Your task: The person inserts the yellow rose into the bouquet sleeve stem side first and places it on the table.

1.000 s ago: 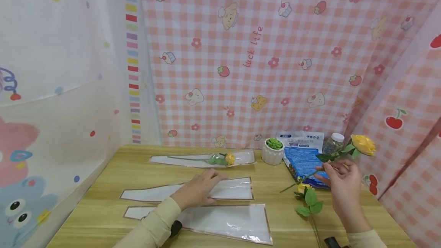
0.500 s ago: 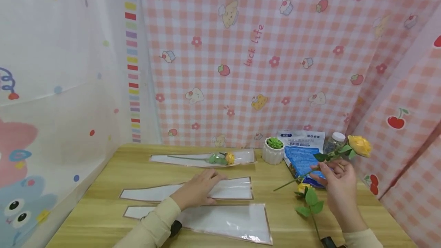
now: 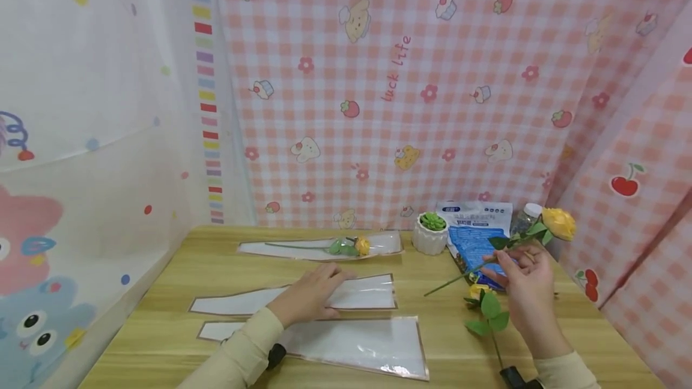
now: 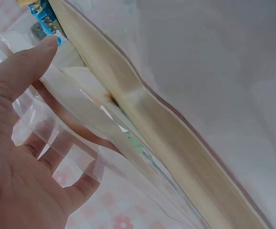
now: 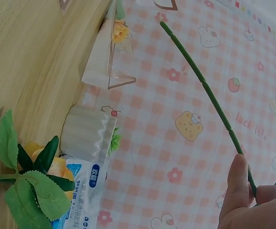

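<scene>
My right hand (image 3: 532, 296) pinches the green stem of a yellow rose (image 3: 558, 224) above the table's right side. The bloom points up and right; the bare stem (image 5: 209, 93) slants toward its free end in the right wrist view. My left hand (image 3: 310, 298) rests on the middle clear flower sleeve (image 3: 364, 293). In the left wrist view its fingers (image 4: 83, 188) show through clear film, with the thumb apart from them. A wider flower sleeve (image 3: 357, 344) lies nearer the front. At the back, another sleeve (image 3: 388, 245) has a yellow rose (image 3: 362, 247) with it.
Below my right hand a second loose yellow rose (image 3: 491, 308) lies on the wooden table (image 3: 157, 311). A white succulent pot (image 3: 430, 239), a blue and white bag (image 3: 478, 245) and a white-capped jar (image 3: 532, 212) stand at the back right. Patterned cloth (image 3: 335, 89) hangs behind.
My right hand has shifted slightly left with the rose, so the stem's end reaches further toward the middle. The left hand keeps its place on the sleeve.
</scene>
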`<control>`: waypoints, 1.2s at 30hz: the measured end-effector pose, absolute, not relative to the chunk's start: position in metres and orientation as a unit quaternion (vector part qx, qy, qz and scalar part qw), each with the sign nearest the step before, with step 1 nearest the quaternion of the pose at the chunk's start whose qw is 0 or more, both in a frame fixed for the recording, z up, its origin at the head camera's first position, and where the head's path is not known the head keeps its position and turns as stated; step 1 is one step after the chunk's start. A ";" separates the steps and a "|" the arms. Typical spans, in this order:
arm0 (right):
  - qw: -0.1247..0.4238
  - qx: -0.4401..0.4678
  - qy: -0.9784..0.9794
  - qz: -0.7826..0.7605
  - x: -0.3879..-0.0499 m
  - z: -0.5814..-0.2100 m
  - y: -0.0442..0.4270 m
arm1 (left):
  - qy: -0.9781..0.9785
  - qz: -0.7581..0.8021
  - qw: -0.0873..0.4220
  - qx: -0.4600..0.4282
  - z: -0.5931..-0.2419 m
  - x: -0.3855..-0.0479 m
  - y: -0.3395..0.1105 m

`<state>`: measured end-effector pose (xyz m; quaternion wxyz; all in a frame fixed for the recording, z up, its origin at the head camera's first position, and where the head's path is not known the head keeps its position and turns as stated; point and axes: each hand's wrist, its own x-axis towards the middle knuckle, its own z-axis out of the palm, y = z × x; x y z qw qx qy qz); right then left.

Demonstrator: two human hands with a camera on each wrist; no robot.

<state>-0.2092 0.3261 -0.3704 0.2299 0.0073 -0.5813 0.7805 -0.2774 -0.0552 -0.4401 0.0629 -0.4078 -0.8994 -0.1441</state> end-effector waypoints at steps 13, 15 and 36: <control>0.222 0.005 -0.582 0.782 -0.210 -0.367 0.320 | -0.900 -0.153 0.061 -0.405 -0.438 -0.277 -0.055; 0.219 0.002 -0.582 0.783 -0.211 -0.367 0.318 | -0.898 -0.153 0.065 -0.407 -0.438 -0.277 -0.056; 0.201 -0.012 -0.585 0.786 -0.223 -0.368 0.289 | -0.902 -0.154 0.051 -0.400 -0.442 -0.283 -0.061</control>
